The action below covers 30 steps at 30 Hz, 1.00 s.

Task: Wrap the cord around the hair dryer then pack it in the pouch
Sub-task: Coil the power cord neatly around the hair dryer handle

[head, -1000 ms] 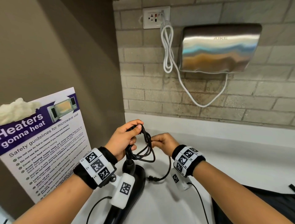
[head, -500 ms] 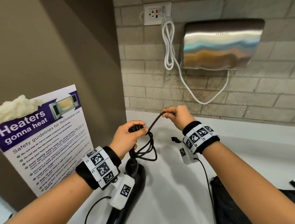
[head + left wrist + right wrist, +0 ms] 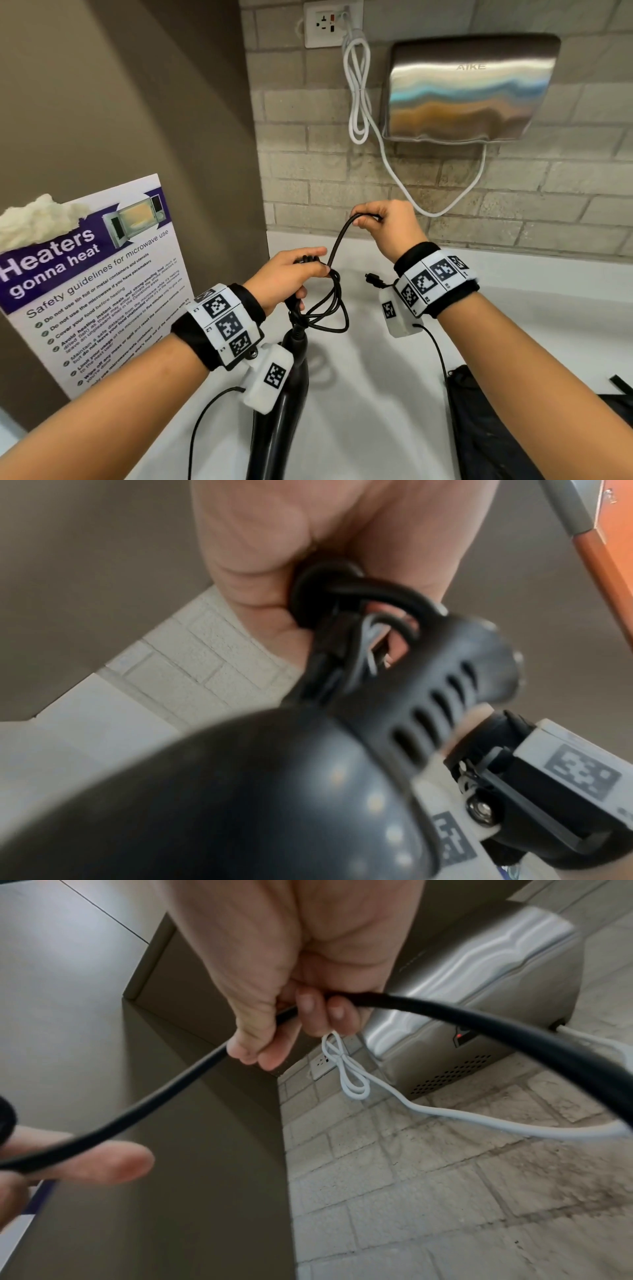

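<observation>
A black hair dryer (image 3: pixel 279 407) hangs handle-up below my left hand (image 3: pixel 291 277), its blurred body (image 3: pixel 260 799) filling the left wrist view. That hand grips several gathered loops of the black cord (image 3: pixel 329 308) above the handle; the loops (image 3: pixel 329 593) show against the palm. My right hand (image 3: pixel 383 222) is raised higher and to the right, pinching a free stretch of the cord (image 3: pixel 192 1069) that runs taut down to the left hand. The cord's plug end (image 3: pixel 373 279) dangles under the right wrist. A black pouch (image 3: pixel 493 431) lies on the counter at lower right, partly hidden by my right forearm.
The white counter (image 3: pixel 376 394) meets a brick wall (image 3: pixel 513 205). A steel hand dryer (image 3: pixel 469 89) with a white cable (image 3: pixel 358 102) hangs by a wall socket (image 3: pixel 329 22). A microwave safety poster (image 3: pixel 92 274) leans on the brown panel at left.
My right hand rose from counter level beside the left hand up and to the right, drawing a stretch of cord taut. The left hand kept holding the loops above the dryer.
</observation>
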Motion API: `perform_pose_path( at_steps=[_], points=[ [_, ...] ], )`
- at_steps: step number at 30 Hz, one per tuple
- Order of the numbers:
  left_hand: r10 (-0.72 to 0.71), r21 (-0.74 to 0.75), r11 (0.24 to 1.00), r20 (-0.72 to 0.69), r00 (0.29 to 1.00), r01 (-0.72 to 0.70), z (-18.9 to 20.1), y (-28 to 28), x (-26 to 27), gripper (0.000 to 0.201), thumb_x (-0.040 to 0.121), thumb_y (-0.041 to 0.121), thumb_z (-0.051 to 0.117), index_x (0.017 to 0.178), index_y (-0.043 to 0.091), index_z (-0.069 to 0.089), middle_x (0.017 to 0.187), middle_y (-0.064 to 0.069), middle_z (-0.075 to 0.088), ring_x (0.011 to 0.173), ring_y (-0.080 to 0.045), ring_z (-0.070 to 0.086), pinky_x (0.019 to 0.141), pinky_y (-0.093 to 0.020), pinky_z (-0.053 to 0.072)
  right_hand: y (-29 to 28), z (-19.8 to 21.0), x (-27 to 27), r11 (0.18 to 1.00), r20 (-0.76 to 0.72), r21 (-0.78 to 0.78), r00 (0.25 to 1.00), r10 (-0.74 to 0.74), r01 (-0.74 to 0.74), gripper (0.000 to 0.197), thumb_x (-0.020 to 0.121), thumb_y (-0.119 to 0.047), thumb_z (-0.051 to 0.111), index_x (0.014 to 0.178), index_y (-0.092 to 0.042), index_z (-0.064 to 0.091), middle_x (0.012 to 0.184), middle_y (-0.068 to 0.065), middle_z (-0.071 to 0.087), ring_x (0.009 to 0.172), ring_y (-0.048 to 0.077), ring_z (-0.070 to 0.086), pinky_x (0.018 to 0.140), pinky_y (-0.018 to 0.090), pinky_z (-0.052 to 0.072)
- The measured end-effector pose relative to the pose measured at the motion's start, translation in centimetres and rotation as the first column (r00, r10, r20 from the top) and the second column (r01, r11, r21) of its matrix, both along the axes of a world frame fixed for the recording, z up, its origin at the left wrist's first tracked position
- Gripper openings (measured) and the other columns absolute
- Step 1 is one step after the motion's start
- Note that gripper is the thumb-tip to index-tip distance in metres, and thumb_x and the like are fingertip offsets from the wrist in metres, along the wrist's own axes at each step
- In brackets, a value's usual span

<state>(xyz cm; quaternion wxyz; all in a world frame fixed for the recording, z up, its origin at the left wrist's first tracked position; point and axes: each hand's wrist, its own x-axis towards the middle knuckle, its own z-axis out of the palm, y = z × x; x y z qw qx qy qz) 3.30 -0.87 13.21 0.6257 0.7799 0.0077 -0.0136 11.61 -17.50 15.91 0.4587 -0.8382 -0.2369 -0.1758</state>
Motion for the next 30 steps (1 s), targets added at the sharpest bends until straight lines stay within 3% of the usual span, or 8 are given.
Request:
perform_pose_path(
  at_steps=[3, 6, 13, 20, 22, 24, 27, 30],
  points=[
    [-0.056, 0.007, 0.998, -0.027, 0.998, 0.057, 0.2, 0.1, 0.2, 0.029, 0.085, 0.009, 0.058, 0.113, 0.013, 0.063, 0.09, 0.002, 0.061, 0.036, -0.007, 0.032, 0.039, -0.021, 0.043, -0.3, -0.1, -0.4, 1.0, 0.027, 0.01, 1.0, 0.001, -0.001, 0.014, 0.082, -0.002, 0.061, 0.092, -0.004, 0.071, 0.083, 0.005, 0.066, 0.081, 0.012, 0.057, 0.073, 0.003, 0.038],
    [-0.065, 0.007, 0.998, -0.007, 0.998, 0.065, 0.4, 0.2, 0.2, 0.026, 0.085, 0.009, 0.061, 0.11, 0.015, 0.064, 0.095, 0.0, 0.061, 0.036, -0.006, 0.032, 0.039, -0.021, 0.043, -0.6, 0.5, -0.9, 0.999, 0.083, 0.033, 0.997, 0.001, -0.003, 0.012, 0.081, -0.002, 0.061, 0.088, -0.004, 0.071, 0.078, -0.002, 0.063, 0.077, 0.009, 0.056, 0.071, -0.001, 0.035],
    [0.068, -0.153, 0.987, 0.103, 0.992, -0.052, 1.6, 0.4, 1.1, 0.029, 0.088, 0.012, 0.058, 0.118, 0.014, 0.058, 0.093, 0.002, 0.063, 0.035, -0.004, 0.029, 0.038, -0.018, 0.039, -0.7, 1.6, -1.5, 0.985, 0.131, 0.175, 0.991, -0.008, -0.016, 0.011, 0.08, -0.008, 0.065, 0.088, -0.007, 0.072, 0.073, -0.007, 0.062, 0.062, -0.017, 0.054, 0.068, -0.001, 0.04],
    [0.169, -0.258, 0.957, 0.121, 0.978, -0.134, 3.1, 0.4, 2.4, 0.017, 0.09, 0.014, 0.057, 0.105, 0.02, 0.06, 0.081, 0.004, 0.059, 0.032, -0.004, 0.026, 0.037, -0.016, 0.035, -2.3, 0.4, -0.6, 0.978, 0.133, 0.197, 0.986, -0.098, 0.07, 0.015, 0.087, -0.013, 0.057, 0.077, -0.005, 0.064, 0.059, -0.009, 0.055, 0.053, -0.008, 0.052, 0.057, 0.006, 0.039],
    [0.181, -0.278, 0.951, 0.134, 0.974, -0.139, 3.3, 0.6, 2.6, 0.012, 0.09, 0.014, 0.056, 0.098, 0.022, 0.061, 0.081, 0.005, 0.06, 0.033, -0.004, 0.026, 0.038, -0.017, 0.035, -3.1, -1.0, 0.3, 0.976, 0.047, 0.192, 0.992, -0.115, 0.104, 0.018, 0.09, -0.014, 0.053, 0.075, -0.007, 0.061, 0.059, -0.007, 0.056, 0.05, -0.003, 0.052, 0.062, 0.019, 0.045],
    [0.185, -0.295, 0.946, 0.145, 0.972, -0.136, 3.4, 0.6, 2.7, 0.012, 0.09, 0.014, 0.056, 0.096, 0.022, 0.062, 0.082, 0.006, 0.06, 0.032, -0.003, 0.026, 0.039, -0.017, 0.035, -3.9, -2.9, 1.2, 0.983, -0.053, 0.142, 0.992, -0.11, 0.117, 0.018, 0.09, -0.014, 0.051, 0.076, -0.013, 0.061, 0.066, -0.001, 0.062, 0.062, 0.004, 0.057, 0.074, 0.03, 0.049],
    [0.195, -0.308, 0.94, 0.139, 0.971, -0.144, 3.3, 0.4, 3.1, 0.019, 0.09, 0.015, 0.056, 0.108, 0.018, 0.06, 0.084, 0.006, 0.061, 0.032, -0.003, 0.025, 0.038, -0.017, 0.035, -4.8, -5.9, 2.1, 0.99, -0.107, -0.056, 0.985, -0.132, 0.127, 0.016, 0.088, -0.018, 0.056, 0.079, -0.012, 0.068, 0.098, 0.011, 0.066, 0.095, 0.024, 0.058, 0.094, 0.038, 0.045],
    [0.205, -0.306, 0.939, 0.136, 0.969, -0.155, 2.9, 0.2, 3.5, 0.019, 0.089, 0.015, 0.057, 0.108, 0.02, 0.06, 0.09, 0.002, 0.06, 0.033, -0.004, 0.026, 0.039, -0.019, 0.035, -5.3, -8.4, 2.3, 0.957, -0.118, -0.252, 0.977, -0.176, 0.142, 0.016, 0.089, -0.011, 0.054, 0.09, -0.009, 0.07, 0.126, 0.011, 0.052, 0.117, 0.032, 0.042, 0.102, 0.031, 0.029]
  ],
)
